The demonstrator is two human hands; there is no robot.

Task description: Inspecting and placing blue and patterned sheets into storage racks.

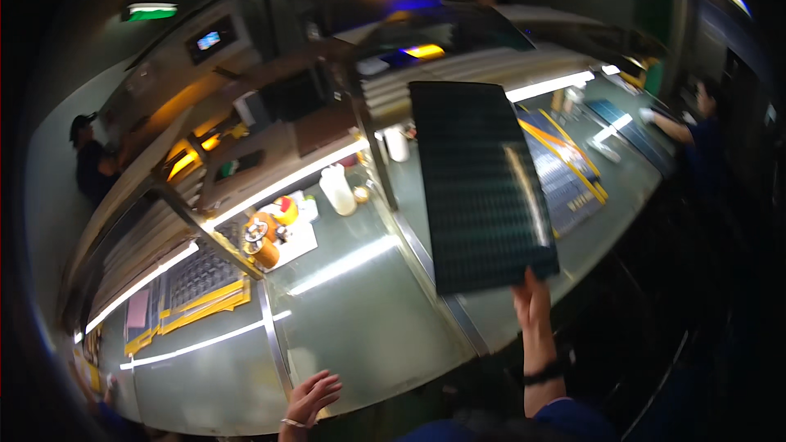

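My right hand [532,299] is at 4 o'clock from the middle of my view, closed on a dark green panel [479,188]. I pinch the panel at its 5 o'clock corner, fingers against its lower edge, and it stands up from my grip, its far end leaning slightly toward 11 o'clock. It lies just off the middle, toward 3 o'clock, hiding part of the pale bench [360,331]; I cannot tell whether its lower edge touches the bench. Fine lines cross its face, and a bright streak runs down the side nearer 3 o'clock. A dark band [544,372] circles my right wrist.

My left hand [311,399], near 7 o'clock, is bare and holds nothing, its fingers loosely spread at the bench's front edge. I cannot tell if they touch it. A thin bracelet [293,423] sits on that wrist.

A white bottle [337,190] stands at 9 o'clock, with an orange-brown jar [264,252] farther out at 8. Beyond the jar lie yellow-edged sheets [203,311]. More sheets with yellow borders [573,184] lie at 3 o'clock, partly behind my panel. Past them, between 2 and 3, a co-worker [706,135] reaches a gloved hand [648,115] toward the bench.
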